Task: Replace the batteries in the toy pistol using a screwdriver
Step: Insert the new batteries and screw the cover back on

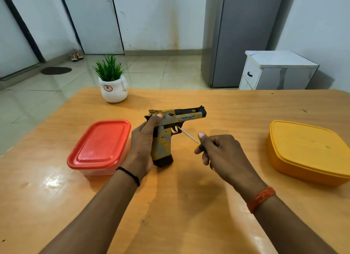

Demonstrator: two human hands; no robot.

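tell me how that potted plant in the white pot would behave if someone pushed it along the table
The potted plant would probably slide rather than tip: its white pot looks squat and rounded with a broad base. The orange table looks glossy, so little grip is likely. The thin green leaves would likely flex if touched.

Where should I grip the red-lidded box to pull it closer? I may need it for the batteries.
Take the red-lidded box by its two long sides just under the lid rim, coming from above on its near end. The lid looks closed and overhangs the clear base, giving the fingers a ledge. The left hand is beside it but grips the pistol, so free a hand first.
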